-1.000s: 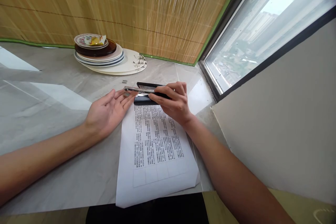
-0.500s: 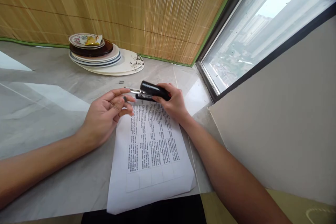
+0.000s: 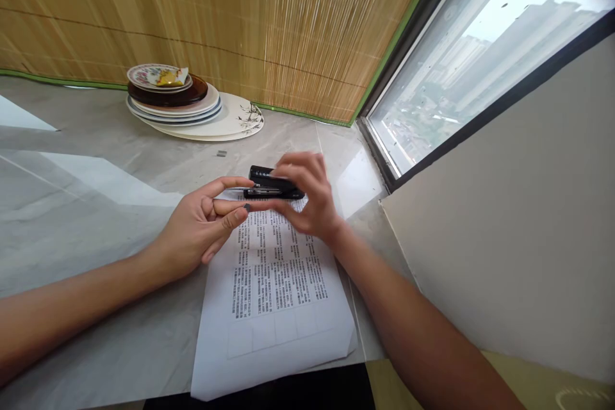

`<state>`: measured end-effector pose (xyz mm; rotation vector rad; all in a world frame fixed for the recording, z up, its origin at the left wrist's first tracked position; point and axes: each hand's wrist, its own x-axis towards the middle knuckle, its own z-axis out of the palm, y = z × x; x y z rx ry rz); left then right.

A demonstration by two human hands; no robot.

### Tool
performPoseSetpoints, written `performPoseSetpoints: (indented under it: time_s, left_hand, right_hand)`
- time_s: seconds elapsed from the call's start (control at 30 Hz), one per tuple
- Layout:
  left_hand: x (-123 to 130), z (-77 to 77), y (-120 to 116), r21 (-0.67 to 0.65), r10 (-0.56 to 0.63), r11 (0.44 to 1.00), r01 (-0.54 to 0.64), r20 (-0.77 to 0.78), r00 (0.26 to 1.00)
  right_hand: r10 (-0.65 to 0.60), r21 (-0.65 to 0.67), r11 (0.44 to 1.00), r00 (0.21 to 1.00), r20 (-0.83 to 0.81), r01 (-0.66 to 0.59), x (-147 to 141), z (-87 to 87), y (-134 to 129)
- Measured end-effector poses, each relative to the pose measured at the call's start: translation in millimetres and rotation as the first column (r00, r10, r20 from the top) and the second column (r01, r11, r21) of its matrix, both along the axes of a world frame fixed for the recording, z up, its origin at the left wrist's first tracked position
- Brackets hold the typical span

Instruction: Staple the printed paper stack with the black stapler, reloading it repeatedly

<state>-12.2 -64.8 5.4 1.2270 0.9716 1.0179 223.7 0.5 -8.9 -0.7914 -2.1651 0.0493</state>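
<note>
A black stapler (image 3: 288, 187) lies at the top edge of a printed sheet of paper (image 3: 288, 333), its metal staple channel sticking out to the left. My left hand (image 3: 199, 224) pinches a small grey strip of staples (image 3: 247, 207) between thumb and fingers, with the index fingertip up against the stapler's channel. Over the stapler's right end is my right hand (image 3: 312, 195), slightly blurred, fingers spread and curved, holding nothing. Its thumb reaches left towards the left fingertips; whether they touch, I cannot tell. Another short piece of staples (image 3: 221, 154) lies on the counter beyond.
Stacked plates (image 3: 175, 112) stand at the back on the grey marble counter (image 3: 96, 218), with a yellow wrapper (image 3: 168, 79) on top. Behind them hangs a bamboo blind (image 3: 192, 13). A window (image 3: 480, 64) and a pale wall (image 3: 519, 205) border the right side.
My right hand has let go of the stapler, which has come down onto the counter at the paper's top. The left hand has shifted slightly right and down, still pinching the staples.
</note>
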Motion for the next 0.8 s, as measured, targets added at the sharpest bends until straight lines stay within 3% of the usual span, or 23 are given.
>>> performPoseSetpoints:
  time_s: [0.1,0.17,0.4,0.5,0.57,0.67,0.73,0.8]
  left_hand:
    - [-2.1,-4.2,-0.4,-0.005,-0.063,0.998,0.063,0.034,0.997]
    - [-2.3,-5.1,-1.3,-0.009,-0.086,0.996,0.087,0.04,0.995]
    - [0.5,-4.5,-3.5,-0.014,-0.144,0.989,0.144,0.038,0.989]
    - [-2.3,-7.5,-3.6,0.048,-0.101,0.994,0.098,0.051,0.994]
    - [-5.0,-8.3,-2.4,0.16,0.01,0.987,-0.017,0.044,0.999]
    - [-9.8,-5.3,4.6,0.351,0.207,0.922,-0.164,-0.09,0.974]
    - [-14.2,-1.3,15.0,0.483,0.318,0.862,-0.157,-0.273,0.908]
    - [-19.8,3.5,30.6,0.623,0.45,0.772,-0.129,-0.391,0.803]
  right_hand:
    - [0.14,0.058,0.987,0.975,0.171,-0.151,-11.4,-5.6,-7.8]
    - [0.163,0.094,0.978,0.964,0.21,-0.185,-17.0,-10.7,-8.8]
    - [0.158,0.175,0.966,0.971,0.178,-0.189,-21.4,-14.8,-12.2]
    - [0.156,0.211,0.963,0.985,0.076,-0.168,-15.8,-10.7,-8.3]
    - [0.076,0.239,0.969,0.994,-0.078,-0.055,-4.2,-6.8,2.1]
    - [-0.23,0.123,0.954,0.929,-0.291,0.275,24.6,-3.8,25.9]
    - [-0.469,-0.051,0.877,0.827,-0.311,0.478,45.1,-6.9,41.1]
    - [-0.65,-0.251,0.757,0.735,-0.192,0.603,61.1,-14.7,51.8]
